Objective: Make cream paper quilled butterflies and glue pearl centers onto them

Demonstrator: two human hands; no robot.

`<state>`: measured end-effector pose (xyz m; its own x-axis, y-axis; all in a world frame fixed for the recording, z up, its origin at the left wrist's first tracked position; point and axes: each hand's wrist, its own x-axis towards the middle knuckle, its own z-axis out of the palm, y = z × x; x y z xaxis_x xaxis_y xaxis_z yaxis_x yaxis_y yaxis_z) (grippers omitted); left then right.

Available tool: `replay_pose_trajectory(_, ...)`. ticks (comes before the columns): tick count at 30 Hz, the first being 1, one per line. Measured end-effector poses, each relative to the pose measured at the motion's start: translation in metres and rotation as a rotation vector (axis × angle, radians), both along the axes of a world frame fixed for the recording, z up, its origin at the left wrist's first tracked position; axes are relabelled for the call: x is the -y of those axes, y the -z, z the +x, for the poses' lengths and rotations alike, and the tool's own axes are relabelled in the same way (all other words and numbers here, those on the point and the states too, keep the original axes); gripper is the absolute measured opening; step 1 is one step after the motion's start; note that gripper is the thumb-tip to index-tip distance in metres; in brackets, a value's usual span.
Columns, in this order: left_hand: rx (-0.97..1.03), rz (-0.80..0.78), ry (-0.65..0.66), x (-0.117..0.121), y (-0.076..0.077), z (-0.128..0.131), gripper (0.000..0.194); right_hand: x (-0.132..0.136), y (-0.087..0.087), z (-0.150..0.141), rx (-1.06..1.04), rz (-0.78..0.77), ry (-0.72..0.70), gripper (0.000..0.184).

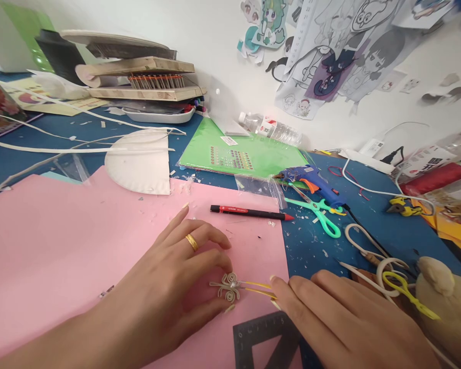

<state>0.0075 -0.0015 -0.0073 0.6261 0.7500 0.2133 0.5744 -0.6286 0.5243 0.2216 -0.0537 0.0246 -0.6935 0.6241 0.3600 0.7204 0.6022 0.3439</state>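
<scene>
A small pale ornament (230,294) of coiled strips, with a white bead in its middle, is over the pink sheet (146,225). My left hand (184,271) has its thumb and index fingertip against two opposite sides of it. A gold ring sits on one finger. Between the thumb and fingers of my right hand (330,312) is a pair of yellow-handled tweezers (258,290). Its metal prongs point left and reach the ornament near the bead; whether they grip it I cannot tell. Below lies a dark set square (246,328), partly covered by my right hand.
A black and red pen (249,211) lies beyond my hands. Further right are a blue glue gun (315,182), green scissors (325,218) and yellow-handled pliers (404,206). A white half-round piece (142,164), a green sheet (200,148) and stacked boards (142,94) stand farther back.
</scene>
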Motion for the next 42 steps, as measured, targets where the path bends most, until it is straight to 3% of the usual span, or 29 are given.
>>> replay_pose_trajectory(12,-0.01,-0.001,-0.003,0.0,-0.001,0.0,0.005,0.0,-0.001,0.002,-0.024,-0.001,-0.02,0.029)
replay_pose_trajectory(18,-0.001,-0.004,0.001,0.0,-0.001,0.0,0.004,-0.002,0.006,0.007,-0.111,0.12,-0.039,0.031)
replay_pose_trajectory(25,-0.001,-0.004,-0.005,0.0,-0.001,0.0,0.004,0.001,0.003,0.014,-0.1,-0.144,-0.034,0.031)
replay_pose_trajectory(32,-0.004,-0.001,-0.008,0.0,0.0,0.0,0.004,0.0,0.006,0.01,-0.105,-0.151,-0.026,0.037)
replay_pose_trajectory(42,-0.006,-0.001,-0.009,0.0,-0.001,0.0,0.006,0.0,0.01,0.014,-0.11,-0.206,-0.026,0.031)
